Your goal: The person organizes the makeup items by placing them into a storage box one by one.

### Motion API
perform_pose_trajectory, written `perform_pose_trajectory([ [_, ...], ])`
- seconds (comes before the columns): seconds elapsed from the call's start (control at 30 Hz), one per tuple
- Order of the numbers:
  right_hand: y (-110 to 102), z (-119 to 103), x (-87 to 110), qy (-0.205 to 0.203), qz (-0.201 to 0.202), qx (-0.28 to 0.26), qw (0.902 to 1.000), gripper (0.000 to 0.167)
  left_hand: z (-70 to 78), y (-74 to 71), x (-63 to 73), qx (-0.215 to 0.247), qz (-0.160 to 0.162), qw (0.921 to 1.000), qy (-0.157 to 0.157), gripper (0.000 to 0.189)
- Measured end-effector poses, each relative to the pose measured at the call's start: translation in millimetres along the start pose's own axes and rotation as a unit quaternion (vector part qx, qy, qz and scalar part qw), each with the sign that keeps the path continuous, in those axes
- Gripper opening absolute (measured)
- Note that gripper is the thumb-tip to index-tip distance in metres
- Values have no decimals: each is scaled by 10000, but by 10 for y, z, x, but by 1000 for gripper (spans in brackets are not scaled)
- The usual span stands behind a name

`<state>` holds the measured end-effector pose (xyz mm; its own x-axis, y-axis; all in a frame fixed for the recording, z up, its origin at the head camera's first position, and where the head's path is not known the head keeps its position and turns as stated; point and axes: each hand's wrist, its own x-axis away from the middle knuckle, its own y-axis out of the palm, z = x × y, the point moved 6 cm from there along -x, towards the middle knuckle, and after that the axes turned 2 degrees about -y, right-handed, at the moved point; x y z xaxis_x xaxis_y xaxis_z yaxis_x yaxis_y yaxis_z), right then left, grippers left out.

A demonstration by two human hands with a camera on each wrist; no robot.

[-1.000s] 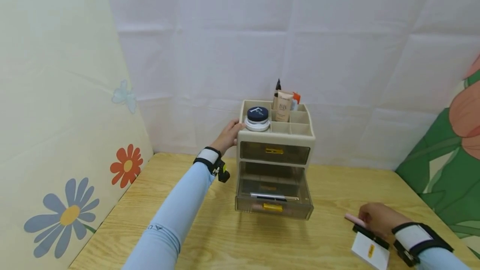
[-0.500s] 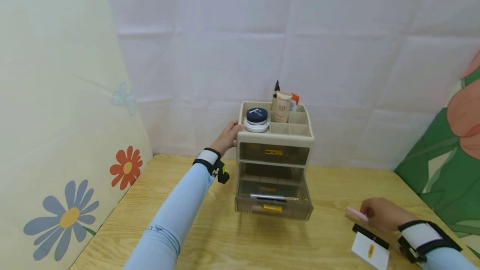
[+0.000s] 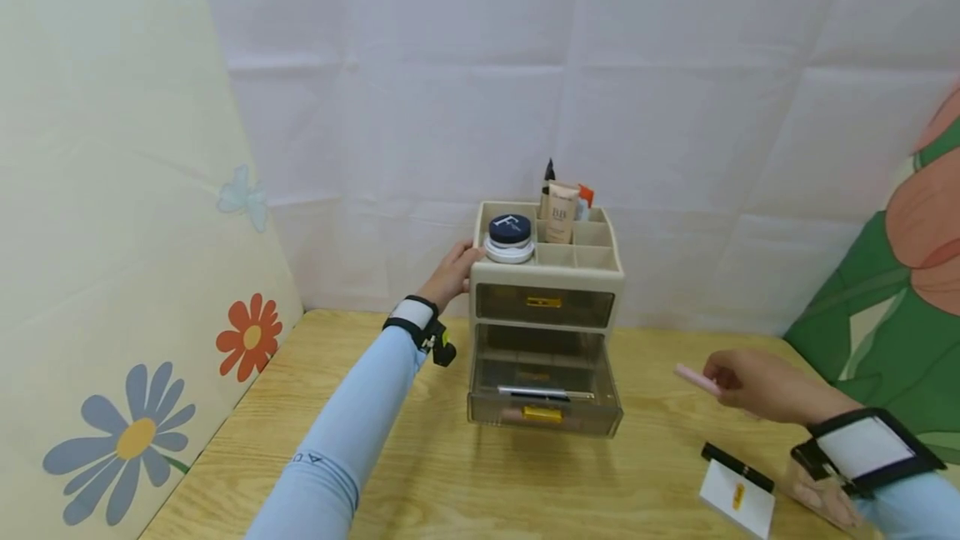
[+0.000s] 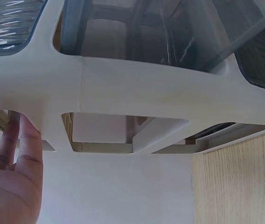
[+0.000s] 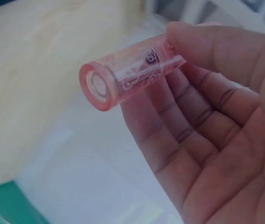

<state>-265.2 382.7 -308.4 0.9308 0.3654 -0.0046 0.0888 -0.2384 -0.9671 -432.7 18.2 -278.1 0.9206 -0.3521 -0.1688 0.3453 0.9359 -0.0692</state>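
A cream makeup organizer [image 3: 547,276] with smoky drawers stands mid-table in the head view. My left hand [image 3: 452,272] grips its upper left side; in the left wrist view the fingers [image 4: 29,149] reach into a side cut-out. The lower drawer [image 3: 543,417] is pulled out, with slim pen-like items [image 3: 543,394] inside. Right of the organizer, above the table, my right hand [image 3: 772,387] pinches a slim pink lipstick tube [image 3: 697,378] between thumb and fingers. Up close in the right wrist view, the lipstick tube is translucent, its round end pointing away from the palm.
On top of the organizer sit round compacts [image 3: 509,238], a BB cream tube [image 3: 560,213] and a black-tipped pen [image 3: 548,177]. A white box [image 3: 737,497] and a black tube [image 3: 738,467] lie on the table [image 3: 420,457] at front right. Fabric walls stand around it.
My right hand has lifted the pink lipstick tube from beside the black tube and carried it up and away from the white box. The left hand keeps its hold on the organizer.
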Motion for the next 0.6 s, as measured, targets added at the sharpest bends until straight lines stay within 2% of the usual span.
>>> perform_pose_trajectory([
  [0.2, -233, -340, -29, -168, 88, 322, 9993, 11, 15, 1, 9, -75, -30, 10000, -22, 55],
  [0.43, -442, -854, -107, -936, 295, 719, 9926, 9, 30, 4, 11, -55, -56, 10000, 1, 54],
  [0.6, -508, -1190, -222, -1253, 353, 947, 9869, 9, 16, 3, 12, -54, -60, 10000, 5, 54],
])
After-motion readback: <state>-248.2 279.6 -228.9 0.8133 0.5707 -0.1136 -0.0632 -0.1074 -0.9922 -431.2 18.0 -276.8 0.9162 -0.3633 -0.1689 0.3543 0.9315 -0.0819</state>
